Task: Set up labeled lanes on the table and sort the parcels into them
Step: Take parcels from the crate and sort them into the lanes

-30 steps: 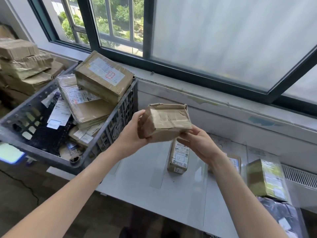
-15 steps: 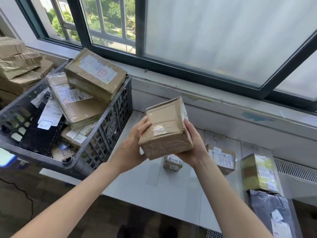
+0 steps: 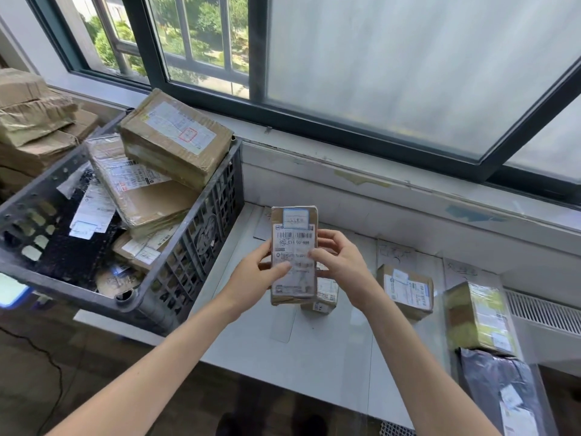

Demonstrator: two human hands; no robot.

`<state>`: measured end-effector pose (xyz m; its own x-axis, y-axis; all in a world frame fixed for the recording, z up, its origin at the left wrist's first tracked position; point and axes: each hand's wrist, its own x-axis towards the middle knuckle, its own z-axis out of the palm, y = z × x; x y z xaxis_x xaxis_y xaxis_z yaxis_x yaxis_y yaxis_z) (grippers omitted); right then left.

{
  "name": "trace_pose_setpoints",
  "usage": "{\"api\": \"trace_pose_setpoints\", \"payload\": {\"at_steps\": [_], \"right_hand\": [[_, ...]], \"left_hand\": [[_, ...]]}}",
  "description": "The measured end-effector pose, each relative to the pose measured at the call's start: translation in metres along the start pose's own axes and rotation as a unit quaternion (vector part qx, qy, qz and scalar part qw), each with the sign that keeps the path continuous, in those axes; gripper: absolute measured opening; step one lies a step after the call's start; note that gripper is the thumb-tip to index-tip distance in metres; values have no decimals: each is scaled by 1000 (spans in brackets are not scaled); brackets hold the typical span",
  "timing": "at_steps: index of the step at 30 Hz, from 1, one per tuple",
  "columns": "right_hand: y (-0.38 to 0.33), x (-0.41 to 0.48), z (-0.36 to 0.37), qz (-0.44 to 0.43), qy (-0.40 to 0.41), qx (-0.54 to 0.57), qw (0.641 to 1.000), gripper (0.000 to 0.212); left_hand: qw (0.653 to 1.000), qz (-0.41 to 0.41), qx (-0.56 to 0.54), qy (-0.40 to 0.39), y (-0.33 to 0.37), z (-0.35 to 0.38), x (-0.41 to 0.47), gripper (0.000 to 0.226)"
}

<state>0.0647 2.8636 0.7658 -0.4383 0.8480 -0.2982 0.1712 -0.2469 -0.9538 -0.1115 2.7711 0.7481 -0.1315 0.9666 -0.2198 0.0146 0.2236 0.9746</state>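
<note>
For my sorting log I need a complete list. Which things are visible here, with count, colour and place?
held parcel: one, brown, white label, above table centre
crate: one, dark grey, left
crate parcels: several brown, one black, inside crate
table boxes: two, brown, one partly behind held parcel
yellowish box: one, table right
dark bag: one, table's near right
stacked parcels: several, brown, far left
table: one, white
left hand, right hand: gripping held parcel's sides

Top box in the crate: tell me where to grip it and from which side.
Take the top box by its two long sides, one hand each, coming from above. It lies label up and tilted on the other parcels, one end by the crate rim, so those sides look free; it seems too wide for one hand.
</note>
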Motion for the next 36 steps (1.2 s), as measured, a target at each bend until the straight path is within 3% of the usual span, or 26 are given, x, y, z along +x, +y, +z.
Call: {"api": "trace_pose_setpoints", "payload": {"at_steps": [6, 12, 18, 29, 36], "right_hand": [[-2, -6, 0, 7, 18, 29, 999, 68], [1, -7, -2, -4, 37, -20, 999, 46], [13, -3, 11, -7, 81, -96, 992, 30], [39, -17, -41, 14, 194, -50, 980, 25], [45, -30, -88, 20, 198, -33, 979, 26]], "left_hand": [[999, 25, 14, 44, 22, -11, 14, 27], [993, 18, 50, 107, 24, -10, 22, 9], [981, -69, -55, 171, -1, 7, 22, 9], [989, -95, -43, 102, -3, 70, 57, 12], [990, -112, -25, 83, 4, 117, 69, 14]]}}
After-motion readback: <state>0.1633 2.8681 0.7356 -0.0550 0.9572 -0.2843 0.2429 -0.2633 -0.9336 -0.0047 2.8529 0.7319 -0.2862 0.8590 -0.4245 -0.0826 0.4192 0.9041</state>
